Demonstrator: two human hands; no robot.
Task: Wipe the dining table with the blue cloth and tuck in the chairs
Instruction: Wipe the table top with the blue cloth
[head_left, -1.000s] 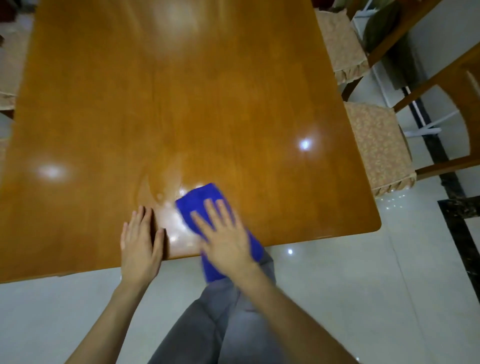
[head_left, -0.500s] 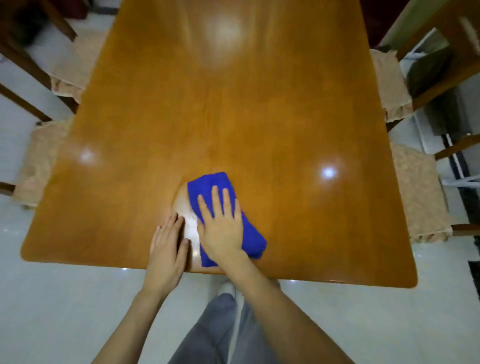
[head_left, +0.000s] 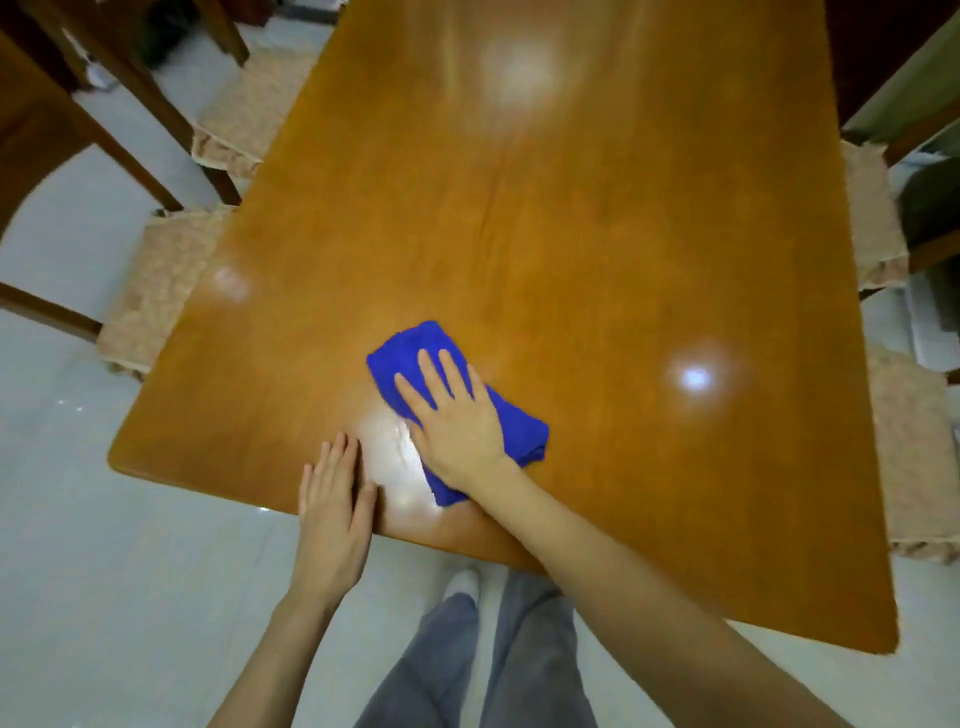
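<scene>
A folded blue cloth (head_left: 402, 345) lies on the glossy orange-brown dining table (head_left: 571, 218), close to its near edge. My right hand (head_left: 454, 415) presses flat on the cloth with fingers spread, covering its middle. My left hand (head_left: 332, 512) rests flat on the table's near edge, just left of the cloth and apart from it, holding nothing. Chairs with beige padded seats stand on both sides: two on the left (head_left: 156, 291) (head_left: 244, 119) and two on the right (head_left: 872, 218) (head_left: 914, 457), their seats partly under the table.
The floor (head_left: 104, 571) is pale glossy tile. My grey trouser legs (head_left: 493, 665) and a white-socked foot (head_left: 462, 582) stand at the table's near edge. Dark wooden chair frames (head_left: 104, 104) rise at the far left. Lamp glare spots shine on the tabletop.
My right hand has slid the cloth away from the near edge, further onto the table. The view has shifted, so the left chairs now show. My left hand stays on the edge.
</scene>
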